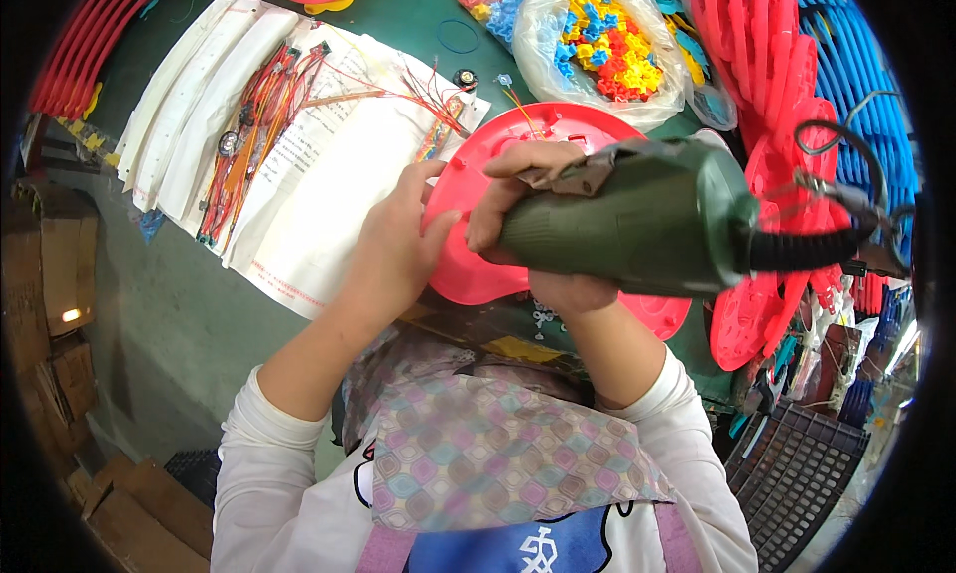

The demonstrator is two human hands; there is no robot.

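A red plastic shell [465,266] with rounded lobes and raised posts lies on the bench in front of me. My left hand [396,236] grips its left rim, thumb on the upper face. Wrapped around a dark green corded power tool [622,215], probably an electric screwdriver, is my right hand [505,197]. The tool covers the shell's middle and right, so its tip is hidden. Beyond the shell's far rim, a small part on thin wires [506,81] sticks up.
White paper sheets [329,190] at left carry bundled red and orange wires [261,125]. An open plastic bag [538,40] holds small colourful star-shaped pieces. Stacked red shells [752,65] and blue parts [861,85] stand at right. The tool's black cord [807,249] runs right.
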